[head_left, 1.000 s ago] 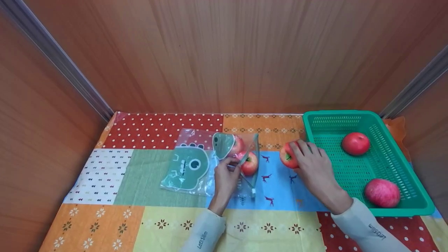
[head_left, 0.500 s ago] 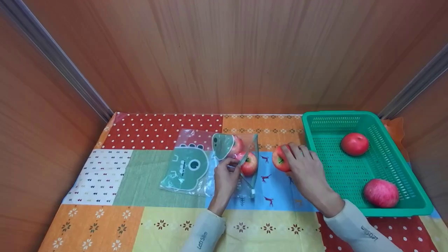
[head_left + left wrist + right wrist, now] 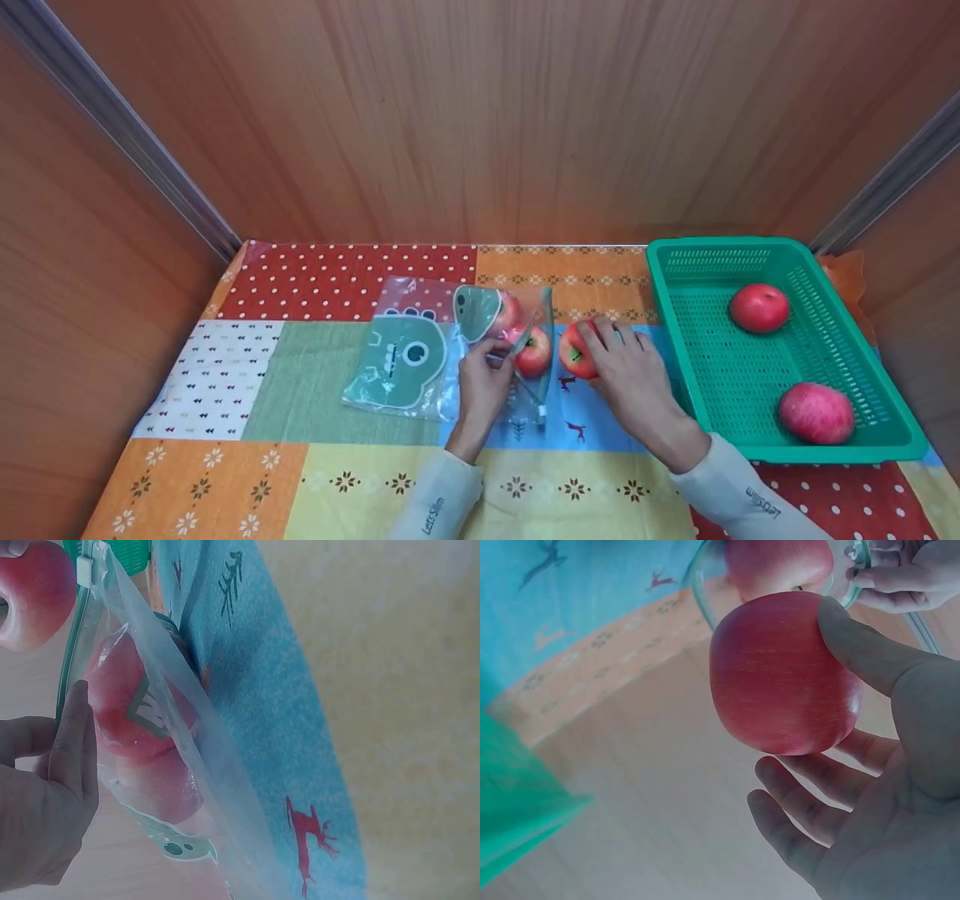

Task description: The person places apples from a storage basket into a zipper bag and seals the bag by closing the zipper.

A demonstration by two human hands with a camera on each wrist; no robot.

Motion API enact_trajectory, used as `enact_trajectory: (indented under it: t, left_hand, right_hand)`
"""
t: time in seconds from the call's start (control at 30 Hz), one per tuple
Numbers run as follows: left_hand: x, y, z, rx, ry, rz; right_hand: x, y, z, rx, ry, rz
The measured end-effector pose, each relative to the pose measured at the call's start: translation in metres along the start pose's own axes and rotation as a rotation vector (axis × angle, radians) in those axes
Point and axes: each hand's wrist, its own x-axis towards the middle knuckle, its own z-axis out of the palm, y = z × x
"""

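A clear zip bag [image 3: 405, 367] printed with a green dinosaur lies on the tablecloth, its slider edge towards the right. Two red apples are inside it, one apple [image 3: 533, 354] near the mouth and another apple [image 3: 508, 311] behind. My left hand [image 3: 484, 379] pinches the upper edge of the bag's mouth between thumb and fingers, lifting it. Between the thumb and fingers of my right hand [image 3: 634, 371] is another red apple [image 3: 784, 675], held just right of the bag's opening. In the left wrist view this held apple [image 3: 37, 592] shows beyond the slider.
At the right stands a green plastic basket [image 3: 679, 360] with two more apples inside, one apple [image 3: 759, 308] at the back and a pinker apple [image 3: 816, 413] in front. A patchwork tablecloth [image 3: 360, 487] covers the table. Wooden panels [image 3: 480, 120] rise behind and at both sides.
My right hand has carried its apple leftward from beside the basket's edge to close by the bag's mouth. The left hand and the bag have stayed in place.
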Motion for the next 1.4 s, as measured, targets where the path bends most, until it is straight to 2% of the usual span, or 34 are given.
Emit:
enact_trajectory:
  t: [0.27,0.47,0.77,0.97,1.2,1.4]
  left_hand:
    - [0.001,0.0,0.001,-0.003,0.01,-0.005]
    - [0.0,0.0,0.001,-0.024,0.018,0.012]
    - [0.0,0.0,0.0,0.005,-0.009,-0.035]
    - [-0.001,-0.001,0.0,0.008,0.003,-0.013]
    - [-0.002,-0.002,0.0,-0.011,0.004,0.005]
    - [-0.002,-0.002,0.002,-0.01,0.017,0.014]
  right_hand:
    - [0.002,-0.007,0.015,0.035,-0.045,0.05]
    - [0.001,-0.007,0.029,0.074,-0.03,0.066]
    - [-0.001,-0.006,0.043,0.129,-0.024,0.093]
    - [-0.001,-0.007,0.049,0.159,-0.034,0.115]
    - [0.001,-0.01,0.052,0.17,0.009,0.1]
    - [0.003,-0.015,0.055,0.184,-0.015,0.11]
